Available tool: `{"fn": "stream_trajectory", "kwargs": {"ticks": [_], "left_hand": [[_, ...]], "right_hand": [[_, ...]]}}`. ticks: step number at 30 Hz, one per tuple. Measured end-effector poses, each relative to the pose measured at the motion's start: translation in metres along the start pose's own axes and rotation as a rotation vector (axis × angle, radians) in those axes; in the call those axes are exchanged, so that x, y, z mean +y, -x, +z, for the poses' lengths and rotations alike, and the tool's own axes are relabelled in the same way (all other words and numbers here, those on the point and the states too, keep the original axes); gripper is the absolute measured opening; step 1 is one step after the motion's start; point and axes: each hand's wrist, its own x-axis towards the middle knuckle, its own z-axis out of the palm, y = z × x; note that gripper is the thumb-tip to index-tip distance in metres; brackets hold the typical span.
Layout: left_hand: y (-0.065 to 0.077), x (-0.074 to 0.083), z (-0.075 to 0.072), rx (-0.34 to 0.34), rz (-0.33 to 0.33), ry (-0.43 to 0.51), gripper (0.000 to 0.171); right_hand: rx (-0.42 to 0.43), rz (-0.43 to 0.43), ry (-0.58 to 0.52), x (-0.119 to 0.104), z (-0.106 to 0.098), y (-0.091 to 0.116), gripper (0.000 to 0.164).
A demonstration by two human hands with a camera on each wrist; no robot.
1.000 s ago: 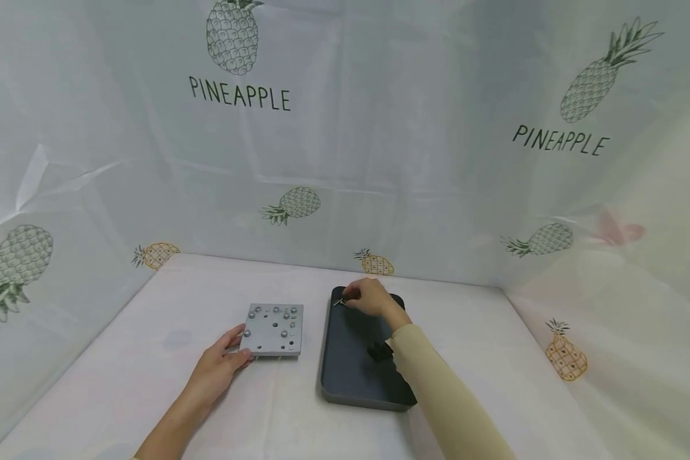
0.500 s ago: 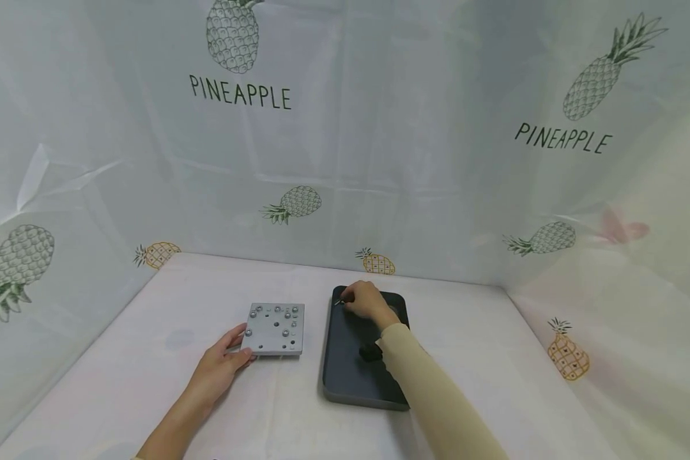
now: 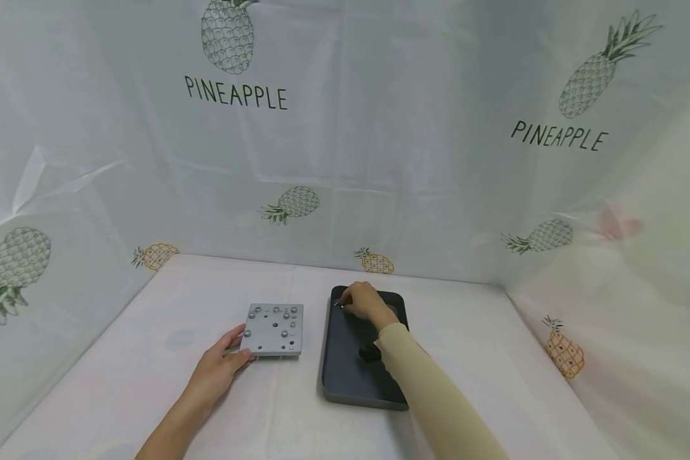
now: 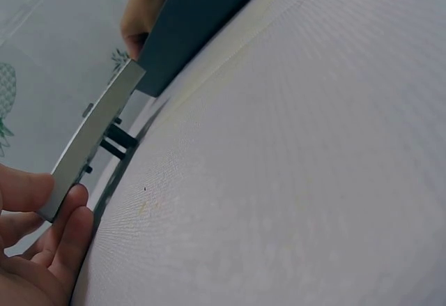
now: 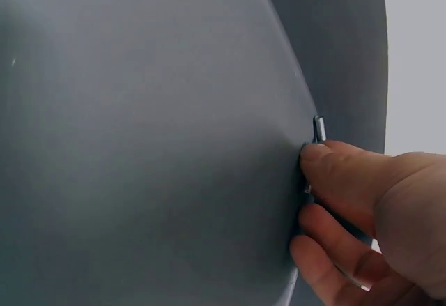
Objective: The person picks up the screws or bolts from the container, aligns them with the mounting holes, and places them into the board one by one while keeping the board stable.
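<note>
Your right hand (image 3: 370,303): thumb and fingers pinching small shiny metal piece (image 5: 320,128) in far-left corner of dark tray (image 3: 347,383); whether one piece or two, cannot tell. Your left hand (image 3: 220,368): thumb on top, fingers beneath, pinching metal plate (image 3: 267,338) at near-left corner. Plate silver-grey, squarish, flat, drilled; about seven round screw heads on top, two thick legs showing below. One plate, left of one tray, both nearer far edge of white worktop (image 3: 299,421).
</note>
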Motion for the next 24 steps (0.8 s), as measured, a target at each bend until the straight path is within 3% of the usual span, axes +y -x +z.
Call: {"fn": "stream_trajectory", "kwargs": {"ticks": [9, 24], "left_hand": [[-0.001, -0.004, 0.001, -0.002, -0.016, 0.003, 0.066], [0.001, -0.001, -0.001, -0.007, 0.000, -0.015, 0.068]], "right_hand": [[-0.009, -0.013, -0.001, 0.000, 0.000, 0.001, 0.004], [0.037, -0.046, -0.133, -0.006, -0.013, 0.014, 0.004]]}}
